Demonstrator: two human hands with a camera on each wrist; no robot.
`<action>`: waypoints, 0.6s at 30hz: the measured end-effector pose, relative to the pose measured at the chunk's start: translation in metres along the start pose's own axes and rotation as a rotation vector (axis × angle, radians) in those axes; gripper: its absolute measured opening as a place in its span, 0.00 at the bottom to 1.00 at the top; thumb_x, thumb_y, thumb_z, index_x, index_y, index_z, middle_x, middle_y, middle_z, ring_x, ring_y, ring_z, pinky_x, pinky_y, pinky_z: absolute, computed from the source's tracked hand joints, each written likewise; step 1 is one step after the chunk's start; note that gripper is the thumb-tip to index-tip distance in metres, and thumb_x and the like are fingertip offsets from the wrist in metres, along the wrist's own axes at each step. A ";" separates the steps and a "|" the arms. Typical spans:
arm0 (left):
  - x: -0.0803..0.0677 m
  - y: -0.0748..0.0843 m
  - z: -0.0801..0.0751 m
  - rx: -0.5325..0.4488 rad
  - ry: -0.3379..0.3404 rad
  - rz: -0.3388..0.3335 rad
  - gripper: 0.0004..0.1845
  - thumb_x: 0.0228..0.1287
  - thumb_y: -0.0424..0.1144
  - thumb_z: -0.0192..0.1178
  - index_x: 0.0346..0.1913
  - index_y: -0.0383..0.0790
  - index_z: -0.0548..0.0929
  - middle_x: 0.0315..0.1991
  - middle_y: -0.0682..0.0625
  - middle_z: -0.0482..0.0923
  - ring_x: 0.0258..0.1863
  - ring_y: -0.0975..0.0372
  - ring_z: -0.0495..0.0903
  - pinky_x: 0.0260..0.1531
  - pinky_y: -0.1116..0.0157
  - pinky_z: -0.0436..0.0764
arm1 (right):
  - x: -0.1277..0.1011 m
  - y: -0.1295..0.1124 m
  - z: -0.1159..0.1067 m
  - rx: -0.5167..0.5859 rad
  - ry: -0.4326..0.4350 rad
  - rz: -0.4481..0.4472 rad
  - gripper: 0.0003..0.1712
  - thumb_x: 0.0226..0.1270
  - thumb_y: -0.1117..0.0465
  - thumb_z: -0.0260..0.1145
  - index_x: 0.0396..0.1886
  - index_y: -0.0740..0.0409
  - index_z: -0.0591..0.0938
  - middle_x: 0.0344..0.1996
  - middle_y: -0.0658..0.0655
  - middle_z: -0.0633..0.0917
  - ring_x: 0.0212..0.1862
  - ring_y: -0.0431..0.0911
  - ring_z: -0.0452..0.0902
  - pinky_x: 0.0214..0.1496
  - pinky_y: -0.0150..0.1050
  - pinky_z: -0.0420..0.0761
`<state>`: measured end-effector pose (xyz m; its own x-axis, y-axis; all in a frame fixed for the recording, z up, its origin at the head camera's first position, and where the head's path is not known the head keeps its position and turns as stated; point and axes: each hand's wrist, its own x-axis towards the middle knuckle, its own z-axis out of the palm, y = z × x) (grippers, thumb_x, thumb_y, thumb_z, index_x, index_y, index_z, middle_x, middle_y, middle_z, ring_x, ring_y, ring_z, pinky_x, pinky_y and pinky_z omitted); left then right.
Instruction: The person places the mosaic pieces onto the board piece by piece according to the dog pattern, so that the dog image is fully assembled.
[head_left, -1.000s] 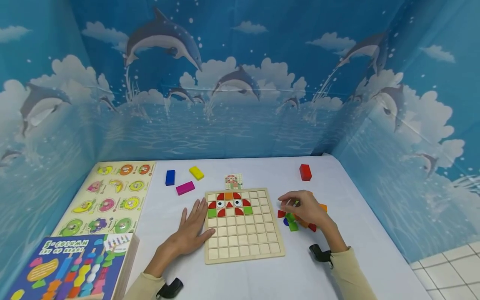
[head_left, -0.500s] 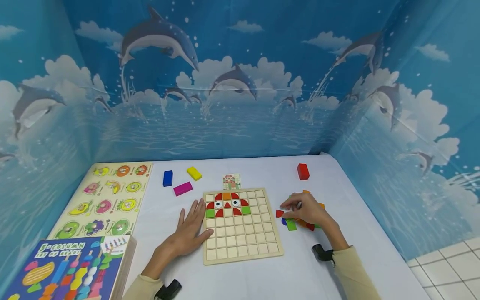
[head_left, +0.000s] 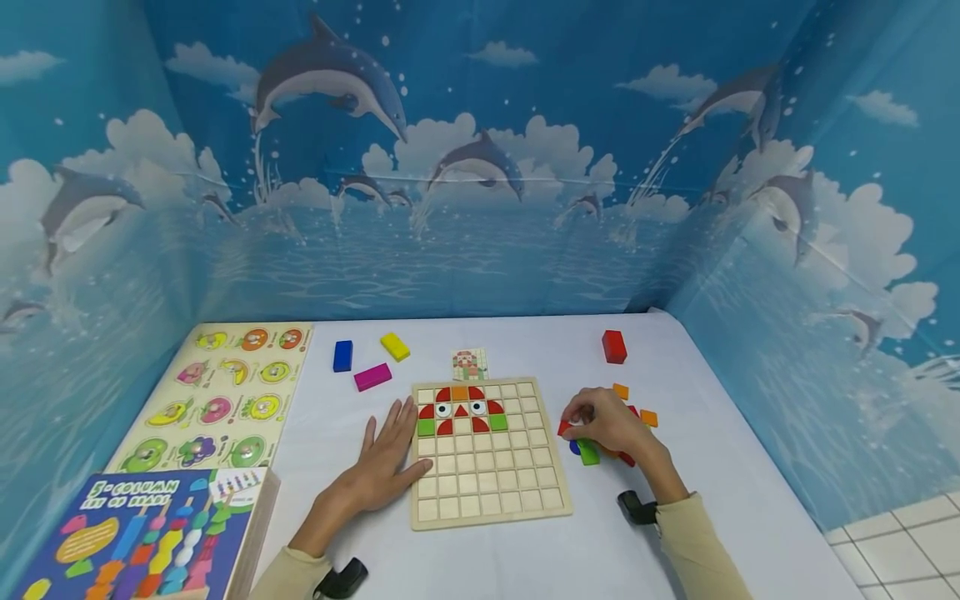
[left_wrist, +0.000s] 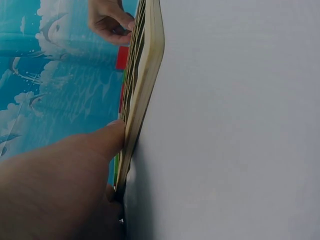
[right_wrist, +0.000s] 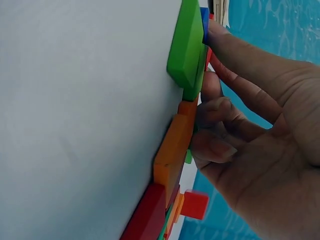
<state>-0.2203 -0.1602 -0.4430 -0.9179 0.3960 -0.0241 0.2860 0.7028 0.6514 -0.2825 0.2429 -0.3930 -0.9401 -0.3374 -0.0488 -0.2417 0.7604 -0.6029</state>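
My left hand [head_left: 382, 460] lies flat with its fingers spread along the left edge of a wooden grid board [head_left: 491, 481], its thumb on the rim. In the board's upper rows, red, green, orange and eye-patterned tiles form a face-like pattern [head_left: 460, 410]. To the right of the board, my right hand [head_left: 611, 423] has its thumb and index finger at a small red tile [head_left: 562, 427], pinching it at the edge of a loose pile. Green tiles [right_wrist: 186, 55], a blue tile [head_left: 574, 447] and orange tiles [right_wrist: 172, 145] lie beneath and beside this hand, partly hidden by it.
A small picture card [head_left: 469, 364] lies behind the board. Blue [head_left: 342, 356], magenta [head_left: 372, 377] and yellow [head_left: 394, 346] blocks stand back left, a red block [head_left: 614, 347] back right. At left are a fruit picture board [head_left: 217, 392] and a blue box [head_left: 150, 533].
My right hand has lowered slightly toward the near left of the pile, and its fingertips have closed on the red tile. My left hand has stayed on the board's edge.
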 end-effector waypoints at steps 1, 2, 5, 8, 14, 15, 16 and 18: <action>0.000 0.000 0.001 0.012 -0.005 -0.010 0.51 0.78 0.56 0.62 0.89 0.39 0.45 0.90 0.45 0.36 0.89 0.49 0.31 0.82 0.39 0.28 | 0.000 0.000 0.000 -0.001 -0.004 0.005 0.11 0.59 0.64 0.85 0.40 0.57 0.92 0.31 0.50 0.82 0.36 0.46 0.74 0.37 0.33 0.75; 0.001 -0.001 0.001 0.014 -0.009 -0.017 0.52 0.78 0.56 0.62 0.89 0.39 0.44 0.90 0.46 0.36 0.89 0.50 0.30 0.82 0.39 0.27 | 0.001 0.000 0.000 -0.002 -0.008 0.009 0.11 0.59 0.64 0.85 0.39 0.57 0.92 0.31 0.50 0.82 0.36 0.46 0.74 0.37 0.33 0.76; 0.002 -0.002 0.002 0.021 -0.017 -0.029 0.52 0.78 0.56 0.62 0.89 0.41 0.43 0.90 0.48 0.35 0.89 0.51 0.29 0.82 0.39 0.27 | 0.001 0.000 0.000 -0.002 -0.016 0.016 0.11 0.58 0.63 0.86 0.38 0.57 0.91 0.29 0.50 0.82 0.35 0.45 0.73 0.36 0.33 0.75; 0.002 -0.003 0.002 0.023 -0.022 -0.034 0.52 0.78 0.56 0.62 0.89 0.41 0.42 0.90 0.48 0.34 0.89 0.51 0.29 0.82 0.39 0.27 | 0.002 0.000 0.000 0.011 -0.020 0.008 0.11 0.59 0.64 0.86 0.37 0.57 0.90 0.28 0.49 0.81 0.34 0.45 0.74 0.35 0.32 0.75; 0.002 -0.001 0.000 0.020 -0.022 -0.028 0.52 0.78 0.56 0.61 0.89 0.40 0.43 0.90 0.47 0.34 0.89 0.51 0.29 0.82 0.40 0.26 | 0.000 -0.006 -0.004 0.060 0.016 -0.062 0.08 0.62 0.66 0.83 0.37 0.57 0.90 0.28 0.48 0.84 0.33 0.45 0.77 0.36 0.31 0.79; 0.002 -0.001 0.000 0.019 -0.021 -0.025 0.52 0.79 0.56 0.61 0.89 0.40 0.43 0.90 0.47 0.35 0.89 0.51 0.29 0.82 0.40 0.26 | -0.001 -0.009 -0.003 0.074 0.022 -0.078 0.07 0.63 0.66 0.82 0.38 0.57 0.91 0.28 0.47 0.85 0.33 0.44 0.78 0.36 0.31 0.80; 0.002 -0.001 0.000 0.020 -0.020 -0.023 0.52 0.78 0.56 0.61 0.89 0.40 0.43 0.90 0.47 0.35 0.89 0.51 0.29 0.82 0.41 0.27 | -0.001 -0.013 -0.001 0.090 0.023 -0.097 0.05 0.65 0.67 0.81 0.38 0.57 0.91 0.29 0.47 0.86 0.34 0.44 0.78 0.37 0.31 0.81; 0.002 -0.002 0.000 0.023 -0.021 -0.024 0.52 0.78 0.57 0.61 0.89 0.40 0.43 0.90 0.47 0.34 0.89 0.51 0.28 0.82 0.41 0.27 | 0.001 -0.023 0.006 0.134 0.015 -0.139 0.04 0.68 0.68 0.78 0.40 0.58 0.92 0.32 0.47 0.89 0.35 0.43 0.81 0.40 0.31 0.84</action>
<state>-0.2222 -0.1608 -0.4444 -0.9188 0.3907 -0.0560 0.2699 0.7255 0.6330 -0.2767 0.2217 -0.3842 -0.9038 -0.4246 0.0536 -0.3359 0.6261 -0.7037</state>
